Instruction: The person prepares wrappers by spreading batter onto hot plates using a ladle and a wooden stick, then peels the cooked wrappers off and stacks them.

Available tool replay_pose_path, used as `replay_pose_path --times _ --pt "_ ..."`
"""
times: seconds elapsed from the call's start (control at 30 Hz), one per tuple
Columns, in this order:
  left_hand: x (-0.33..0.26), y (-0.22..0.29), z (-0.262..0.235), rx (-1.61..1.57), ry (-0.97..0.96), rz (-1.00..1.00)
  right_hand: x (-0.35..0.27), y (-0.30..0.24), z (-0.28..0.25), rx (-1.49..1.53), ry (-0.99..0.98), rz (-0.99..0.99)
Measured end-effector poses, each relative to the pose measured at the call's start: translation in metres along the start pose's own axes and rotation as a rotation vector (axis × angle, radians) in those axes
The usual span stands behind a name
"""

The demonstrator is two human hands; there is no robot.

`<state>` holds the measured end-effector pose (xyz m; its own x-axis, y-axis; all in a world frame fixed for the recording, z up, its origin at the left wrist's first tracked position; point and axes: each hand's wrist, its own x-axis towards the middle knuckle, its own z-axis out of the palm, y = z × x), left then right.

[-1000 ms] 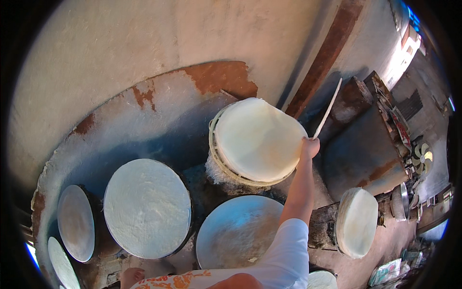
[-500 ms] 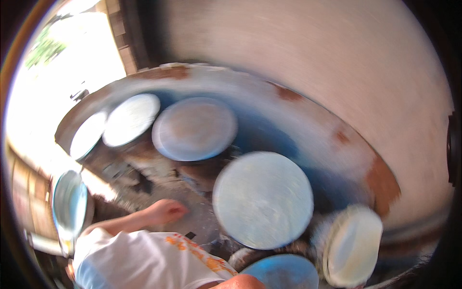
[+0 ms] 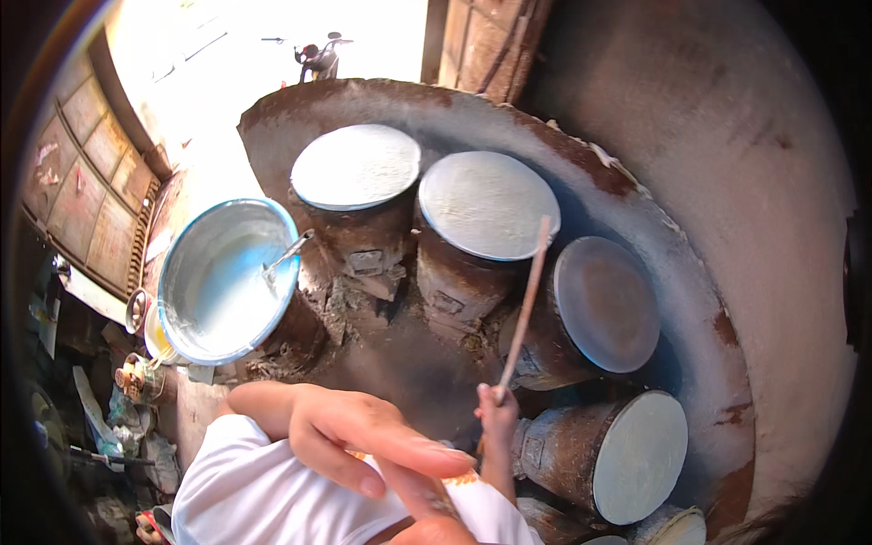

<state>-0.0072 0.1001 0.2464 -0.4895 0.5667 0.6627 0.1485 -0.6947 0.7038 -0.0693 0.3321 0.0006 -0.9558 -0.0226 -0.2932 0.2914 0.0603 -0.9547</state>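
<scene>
My left hand (image 3: 359, 431) is close in front of my white clothing, its fingers stretched out toward the right and nothing seen in them. Farther right, my right hand (image 3: 498, 413) grips a long thin wooden stick (image 3: 522, 331). The stick slants upward, and its tip overlaps the edge of a round griddle (image 3: 486, 200) coated with white batter. A similar white-coated griddle (image 3: 356, 166) lies to its left. A grey-brown griddle (image 3: 606, 304) is right of the stick, and a pale coated one (image 3: 640, 458) sits nearer. Skin at the bottom edge is partly cut off.
Drum-shaped stoves (image 3: 463, 286) carry the griddles along a curved low wall (image 3: 636, 195). At left stands a blue-rimmed basin (image 3: 168, 304) of white liquid with a ladle (image 3: 292, 250) in it. A wooden door (image 3: 86, 182) and clutter line the far left.
The view has turned left, so the basin and griddles appear farther right. My left hand is now larger and nearer, and my right hand with the stick has come into view.
</scene>
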Motion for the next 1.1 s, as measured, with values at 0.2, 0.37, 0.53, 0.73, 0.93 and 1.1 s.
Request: replay_pose_path --times 0.2,0.37,0.53,0.73,0.93,1.1 --pt "-0.112 0.044 -0.128 0.598 0.273 -0.214 0.043 -0.025 0.130 -0.118 -0.290 -0.028" --pt "-0.236 0.020 -0.305 1.517 1.170 -0.711 0.108 -0.066 0.190 -0.133 -0.322 0.016" --pt "-0.282 0.030 -0.394 2.159 0.816 -0.874 0.190 -0.090 0.239 -0.122 -0.299 -0.103" --pt "-0.303 0.054 -0.442 2.220 0.586 -0.815 0.269 -0.162 0.284 -0.122 -0.227 -0.268" --pt "-0.308 0.077 -0.477 1.939 0.454 -0.588 0.296 -0.210 0.288 -0.136 -0.204 -0.380" --pt "-0.296 0.097 -0.500 1.814 0.434 -0.491 0.276 -0.186 0.274 -0.110 -0.191 -0.264"
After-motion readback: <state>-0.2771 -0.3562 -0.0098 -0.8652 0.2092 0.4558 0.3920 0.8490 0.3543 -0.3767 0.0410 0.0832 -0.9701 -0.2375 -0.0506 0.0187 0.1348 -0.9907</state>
